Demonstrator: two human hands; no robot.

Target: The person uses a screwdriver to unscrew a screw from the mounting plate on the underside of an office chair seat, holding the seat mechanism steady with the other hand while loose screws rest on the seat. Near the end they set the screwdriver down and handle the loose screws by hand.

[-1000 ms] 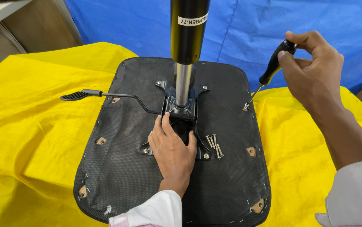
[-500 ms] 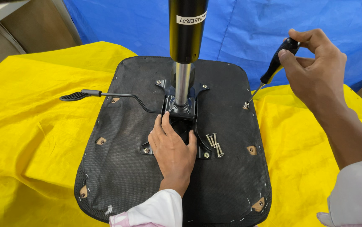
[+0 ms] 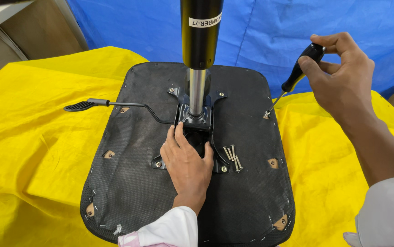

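An upturned black chair seat (image 3: 137,183) lies on yellow cloth, its metal mechanism plate (image 3: 196,120) bolted in the middle and a black and chrome gas cylinder (image 3: 199,50) rising from it. My left hand (image 3: 187,161) rests flat on the plate, fingers spread around its opening. My right hand (image 3: 341,75) grips the black handle of a screwdriver (image 3: 294,81), whose tip sits on a screw (image 3: 266,115) at the seat's right edge. Several loose bolts (image 3: 232,158) lie just right of the plate.
A black adjustment lever (image 3: 110,104) sticks out left from the mechanism. Yellow cloth (image 3: 32,146) covers the table, and a blue tarp (image 3: 128,23) hangs behind. Wooden mounting holes (image 3: 273,163) show along the seat's edges.
My right hand has shifted its grip a little on the screwdriver handle. The left hand and the seat have stayed put.
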